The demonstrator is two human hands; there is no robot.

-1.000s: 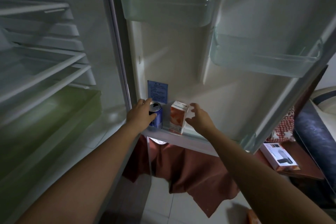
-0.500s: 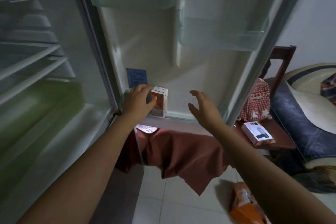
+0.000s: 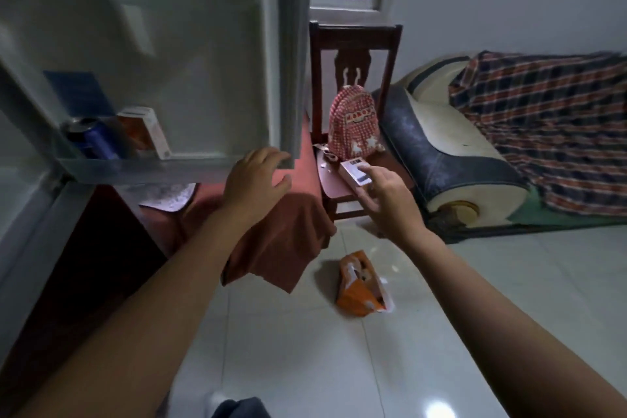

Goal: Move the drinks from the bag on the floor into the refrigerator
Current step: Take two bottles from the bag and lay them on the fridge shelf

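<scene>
OPEN DOOR, TWO DRINKS IN: A refrigerator door (image 3: 190, 61) stands open at far left, its bottom door rack (image 3: 142, 167) holding two drinks side by side. A blue can (image 3: 96, 142) stands at the hinge end with an orange-and-white carton (image 3: 146, 132) just beside it. Both are tucked behind the clear rail that keeps them from tipping out, and packing them to one end leaves the run of rack toward the door's edge for more. The person's left hand (image 3: 256, 180) hovers at the door's lower outer corner, fingers spread and holding nothing; whether the fingertips touch the door edge cannot be told. Below it a rust-brown cloth (image 3: 281, 244) hangs over a low piece of furniture. On the pale tiled floor (image 3: 339, 366), between the two forearms, the orange bag (image 3: 359, 288) lies slumped on its side; what drinks remain inside cannot be made out. The right hand (image 3: 386, 197) is stretched forward above and beyond the bag, fingers loose and apart, likewise empty. Behind it a dark wooden chair (image 3: 354, 41) carries a red checked backpack (image 3: 354, 125) propped against its back and a small white box (image 3: 354, 173) flat on the seat, neither part of the job. A sofa (image 3: 441, 153) under a plaid blanket (image 3: 543, 125) fills the right. With both hands free, the likely next step is a reach down to the bag; its limp plastic may want one hand to hold it open
</scene>
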